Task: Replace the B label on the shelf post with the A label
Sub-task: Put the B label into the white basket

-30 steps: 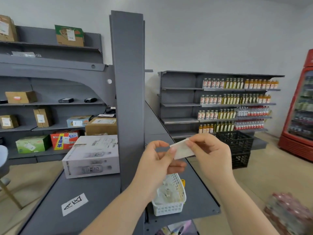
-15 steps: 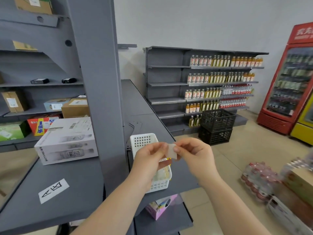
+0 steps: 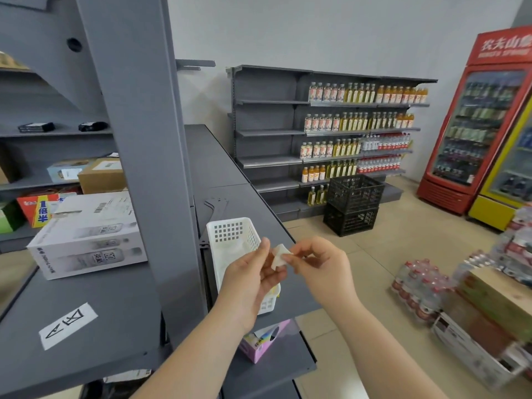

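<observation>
Both hands pinch a small folded white label [image 3: 279, 255] between them, above a white plastic basket [image 3: 233, 234] on the grey shelf. My left hand [image 3: 250, 279] grips its left side and my right hand [image 3: 319, 267] grips its right edge with thumb and forefinger. No letter shows on this folded piece. The wide grey shelf post [image 3: 138, 139] rises to the left of my hands with no label visible on its face. A white label marked A [image 3: 67, 324] lies flat on the grey shelf surface at the lower left, well apart from both hands.
A white carton [image 3: 89, 234] lies on the shelf left of the post. Black crates [image 3: 352, 204] stand on the floor before a bottle-stocked shelf unit [image 3: 345, 131]. A red drinks fridge [image 3: 483, 119] is at the right. Bottle packs [image 3: 423, 289] and boxes sit on the floor.
The view swung right and down, so the post now stands at the left. My hands dropped lower over the basket, and the white label went from spread flat to folded small.
</observation>
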Demonstrator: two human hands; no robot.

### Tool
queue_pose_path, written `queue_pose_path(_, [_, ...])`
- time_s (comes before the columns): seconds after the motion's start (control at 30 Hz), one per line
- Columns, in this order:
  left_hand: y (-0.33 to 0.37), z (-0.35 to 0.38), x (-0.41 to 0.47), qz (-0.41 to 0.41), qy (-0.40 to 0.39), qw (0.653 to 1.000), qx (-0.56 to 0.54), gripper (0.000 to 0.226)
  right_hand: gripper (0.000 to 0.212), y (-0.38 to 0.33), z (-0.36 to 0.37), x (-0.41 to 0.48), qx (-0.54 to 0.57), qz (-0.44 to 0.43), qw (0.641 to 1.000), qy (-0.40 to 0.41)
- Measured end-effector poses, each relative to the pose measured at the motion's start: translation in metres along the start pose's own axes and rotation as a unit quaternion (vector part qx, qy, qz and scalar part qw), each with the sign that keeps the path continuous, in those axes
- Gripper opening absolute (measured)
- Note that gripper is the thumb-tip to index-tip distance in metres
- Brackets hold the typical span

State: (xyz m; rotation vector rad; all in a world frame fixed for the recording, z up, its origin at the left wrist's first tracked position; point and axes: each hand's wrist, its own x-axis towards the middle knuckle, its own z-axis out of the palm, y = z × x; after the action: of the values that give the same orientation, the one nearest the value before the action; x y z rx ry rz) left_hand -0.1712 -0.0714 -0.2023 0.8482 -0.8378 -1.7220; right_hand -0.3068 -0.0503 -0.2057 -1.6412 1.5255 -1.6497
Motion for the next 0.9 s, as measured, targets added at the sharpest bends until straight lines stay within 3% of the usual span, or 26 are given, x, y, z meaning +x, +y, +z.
queue_pose_path(0.13, [0.001, -0.007, 0.001, 0.032, 0.007, 0.997, 0.071, 0.014, 0.035, 0.007, 0.004, -0.001, -0.05, -0.038, 0.997, -0.032])
queue_pose_path(0.23, [0.006, -0.012, 0.003, 0.065, 0.021, 0.991, 0.114, 0.006, 0.027, 0.005, 0.006, -0.005, 0.069, 0.033, 0.995, -0.069])
queue_pose_path(0.3, [0.008, -0.014, 0.004, 0.076, 0.02, 0.985, 0.153, 0.009, 0.035, 0.005, 0.007, -0.007, 0.158, 0.061, 0.983, -0.074])
queue_pose_path(0.37, [0.006, -0.016, 0.004, 0.074, 0.02, 0.981, 0.178, 0.007, 0.033, 0.005, 0.01, -0.006, 0.149, 0.051, 0.984, -0.083])
queue_pose_path(0.43, [0.004, -0.021, 0.004, 0.055, 0.034, 0.983, 0.172, 0.004, 0.022, 0.006, 0.015, -0.006, 0.107, 0.067, 0.988, -0.087])
queue_pose_path(0.63, [-0.001, -0.035, 0.003, -0.029, 0.064, 0.996, 0.06, 0.028, 0.005, 0.008, 0.028, 0.001, 0.039, 0.103, 0.986, -0.126])
queue_pose_path(0.83, [0.002, -0.039, 0.0, -0.053, 0.064, 0.996, 0.006, 0.032, 0.022, 0.027, 0.051, 0.007, 0.007, 0.14, 0.99, 0.02])
queue_pose_path(0.9, [0.0, -0.04, -0.001, -0.059, 0.078, 0.995, 0.011, 0.031, 0.021, 0.035, 0.057, 0.008, -0.035, 0.134, 0.99, 0.017])
